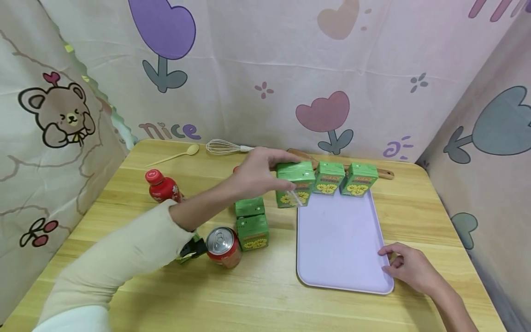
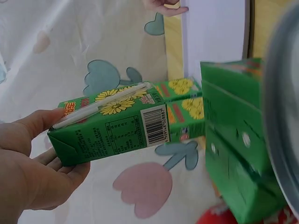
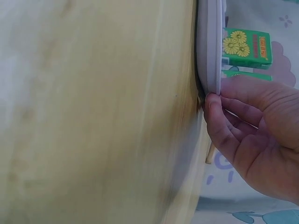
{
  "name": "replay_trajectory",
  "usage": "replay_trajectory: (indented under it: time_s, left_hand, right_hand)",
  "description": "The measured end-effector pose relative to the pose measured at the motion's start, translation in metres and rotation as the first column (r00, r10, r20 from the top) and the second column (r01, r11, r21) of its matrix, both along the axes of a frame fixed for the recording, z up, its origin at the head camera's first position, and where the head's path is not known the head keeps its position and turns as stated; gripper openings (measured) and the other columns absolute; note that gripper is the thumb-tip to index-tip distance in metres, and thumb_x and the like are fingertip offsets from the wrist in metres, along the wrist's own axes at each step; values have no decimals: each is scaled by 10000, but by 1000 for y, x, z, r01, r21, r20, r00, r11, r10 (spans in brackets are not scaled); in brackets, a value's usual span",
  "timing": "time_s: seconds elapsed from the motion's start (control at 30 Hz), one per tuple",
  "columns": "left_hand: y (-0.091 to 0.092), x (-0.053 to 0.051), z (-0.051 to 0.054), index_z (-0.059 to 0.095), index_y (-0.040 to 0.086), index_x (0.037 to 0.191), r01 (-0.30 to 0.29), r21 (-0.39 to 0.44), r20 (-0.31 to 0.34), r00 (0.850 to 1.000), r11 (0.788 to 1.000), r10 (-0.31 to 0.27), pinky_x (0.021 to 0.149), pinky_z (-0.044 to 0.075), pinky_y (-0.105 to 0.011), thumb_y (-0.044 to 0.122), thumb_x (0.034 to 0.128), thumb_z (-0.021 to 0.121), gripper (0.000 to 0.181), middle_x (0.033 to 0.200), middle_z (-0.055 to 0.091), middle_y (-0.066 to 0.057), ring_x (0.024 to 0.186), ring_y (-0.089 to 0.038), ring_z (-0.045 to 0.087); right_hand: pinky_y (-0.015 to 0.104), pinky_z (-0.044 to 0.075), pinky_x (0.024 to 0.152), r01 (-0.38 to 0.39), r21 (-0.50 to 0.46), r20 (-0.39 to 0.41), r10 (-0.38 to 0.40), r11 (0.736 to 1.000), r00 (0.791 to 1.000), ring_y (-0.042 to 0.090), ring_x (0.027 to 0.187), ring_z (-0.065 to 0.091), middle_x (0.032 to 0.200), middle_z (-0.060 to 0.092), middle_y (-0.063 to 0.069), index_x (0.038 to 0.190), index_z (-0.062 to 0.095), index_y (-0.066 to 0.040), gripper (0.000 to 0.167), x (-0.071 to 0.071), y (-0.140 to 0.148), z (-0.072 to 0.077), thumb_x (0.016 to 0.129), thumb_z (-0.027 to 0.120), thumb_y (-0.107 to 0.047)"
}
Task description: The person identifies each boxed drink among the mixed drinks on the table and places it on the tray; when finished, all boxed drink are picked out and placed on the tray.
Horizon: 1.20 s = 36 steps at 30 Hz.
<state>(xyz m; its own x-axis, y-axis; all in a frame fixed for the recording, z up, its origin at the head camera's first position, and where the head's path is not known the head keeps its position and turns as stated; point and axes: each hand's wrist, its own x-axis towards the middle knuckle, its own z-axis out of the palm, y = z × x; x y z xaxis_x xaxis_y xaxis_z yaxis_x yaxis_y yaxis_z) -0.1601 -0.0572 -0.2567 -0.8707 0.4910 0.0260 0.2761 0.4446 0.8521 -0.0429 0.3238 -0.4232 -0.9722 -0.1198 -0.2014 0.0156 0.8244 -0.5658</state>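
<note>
My left hand (image 1: pixel 261 173) grips a green drink carton (image 2: pixel 110 121) with yellow flowers and a wrapped straw on its side. In the head view it is held up near the tray's back left corner. Two more such cartons, one (image 1: pixel 329 178) beside another (image 1: pixel 359 180), stand at the back end of the lilac tray (image 1: pixel 340 244). At the tray's right edge my right hand (image 1: pixel 410 269) pinches the rim between thumb and fingers, as the right wrist view shows. Left of the tray, two green cartons (image 1: pixel 253 233) stand one behind the other.
A red can (image 1: pixel 224 249) stands beside those cartons, with a black-topped item (image 1: pixel 192 249) partly under my left sleeve. A red bottle (image 1: pixel 162 185) is farther left. Along the back lie a pale spoon (image 1: pixel 178 154), a whisk (image 1: pixel 228 147) and a wooden utensil (image 1: pixel 386 174), partly hidden.
</note>
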Motion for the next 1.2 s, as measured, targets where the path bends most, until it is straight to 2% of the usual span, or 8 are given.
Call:
replay_trajectory:
  time_s: [0.17,0.4,0.5,0.6,0.73,0.9,1.07,1.2]
  left_hand:
    - [31,-4,-8,658,158,1205,18,4,40,999,1000,-19,788,522,-215,82,731,802,501,1225,641,24,943,-141,586]
    - [65,-9,-22,653,142,1214,33,-16,49,998,999,-32,774,504,-172,90,719,819,524,1237,651,10,969,-97,573]
    - [77,-11,-28,646,134,1221,59,-17,39,998,998,-58,768,497,-162,84,725,812,525,1263,637,-4,985,-91,562]
    - [88,-15,-34,649,160,1220,82,-56,10,997,995,-81,749,485,-166,117,738,806,509,1279,622,3,984,-97,550]
    - [106,-21,-42,657,202,1204,102,-104,-5,995,989,-103,833,465,-180,155,738,807,492,1306,603,41,1064,-77,534]
    - [132,-23,-53,659,251,1188,73,-125,31,997,990,-70,967,432,-210,138,716,822,513,1296,607,102,1176,-42,515]
    - [156,-26,-62,646,295,1196,20,-139,47,999,990,-14,984,428,-214,138,713,827,539,1292,599,148,1193,-31,512]
    - [171,-29,-72,654,318,1174,1,-162,41,999,987,6,993,426,-232,154,701,836,532,1272,604,175,1202,-28,508]
  right_hand:
    - [201,449,515,7,8,16,-7,1000,1000,-1,602,508,754,620,21,1038,653,-29,331,-1,0,0,725,761,-6]
    - [203,450,517,10,8,34,-10,1000,999,6,599,511,731,613,19,1042,650,-25,329,-1,-1,0,732,758,-9]
    - [202,449,515,7,9,29,-7,1000,1000,3,599,510,741,617,19,1039,650,-27,329,-1,0,0,729,760,-9]
    - [203,454,515,3,5,25,-3,1000,1000,-2,602,515,775,626,25,1035,650,-24,328,-1,0,0,726,759,-5]
    - [202,456,513,-3,9,4,3,1000,1000,-11,597,511,811,632,31,1015,657,-30,321,-1,0,0,714,764,1]
    - [201,451,511,-8,25,4,7,1000,1000,-12,597,505,843,640,31,1015,660,-32,320,-2,0,0,714,767,-9]
    - [202,454,514,-2,32,18,2,999,1000,-5,601,509,853,643,32,1026,658,-30,327,-2,1,0,719,768,-13]
    - [203,456,515,-2,28,22,1,1000,1000,-4,606,512,871,647,39,1030,658,-31,331,-2,1,0,719,769,-15]
